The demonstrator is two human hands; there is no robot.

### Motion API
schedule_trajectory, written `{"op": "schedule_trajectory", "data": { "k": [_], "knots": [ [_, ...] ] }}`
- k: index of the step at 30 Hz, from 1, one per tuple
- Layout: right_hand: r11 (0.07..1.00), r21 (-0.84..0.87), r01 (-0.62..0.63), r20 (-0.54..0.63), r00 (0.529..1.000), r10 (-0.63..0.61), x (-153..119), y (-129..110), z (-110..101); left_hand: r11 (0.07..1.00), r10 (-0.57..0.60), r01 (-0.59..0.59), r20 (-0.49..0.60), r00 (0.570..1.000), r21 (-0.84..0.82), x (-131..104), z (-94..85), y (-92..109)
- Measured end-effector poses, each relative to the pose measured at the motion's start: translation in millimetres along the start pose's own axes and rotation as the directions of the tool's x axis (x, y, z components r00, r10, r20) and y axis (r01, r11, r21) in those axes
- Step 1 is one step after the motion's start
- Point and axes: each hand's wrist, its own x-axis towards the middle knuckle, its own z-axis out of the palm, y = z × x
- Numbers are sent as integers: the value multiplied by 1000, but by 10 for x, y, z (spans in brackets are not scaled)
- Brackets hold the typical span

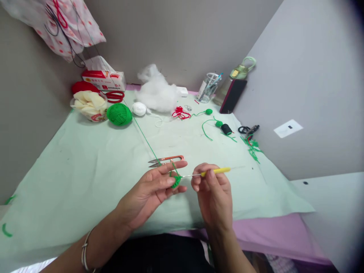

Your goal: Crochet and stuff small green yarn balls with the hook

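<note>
A small green crocheted piece (176, 181) is pinched between the thumb and fingers of my left hand (155, 189). Green yarn (146, 141) runs from the green ball (120, 114) at the back left down to my left fingers, and the index finger is stretched out. My right hand (214, 193) grips a crochet hook by its yellow handle (216, 171); its thin metal shaft points left and its tip meets the green piece. Just behind my left fingers lie orange-handled thread snips (167, 160).
Along the back stand a tissue box (104, 80), a tub of cream cloth (89, 104), red scissors (115, 96), white stuffing (157, 91), a white ball (139, 109), a clear cup (209, 89) and a phone (233, 96) against a bottle. Green scraps (253, 148) lie at the right.
</note>
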Motion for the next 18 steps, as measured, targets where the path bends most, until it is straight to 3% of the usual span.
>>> {"op": "schedule_trajectory", "data": {
  "k": [3, 9, 18],
  "knots": [
    [999, 12, -37, 42, 998, 36, 3, -19, 8, 992, 60, -56, -31, 998, 109, 7, -6, -27],
    [907, -318, 276, 148, 959, -240, -67, 29, 60, 910, 210, -165, -78, 975, 379, -4, 45, -59],
    [994, -96, 60, 126, 991, -48, 22, 15, 21, 873, 220, -146, -109, 969, 465, -40, 47, 9]
  ]
}}
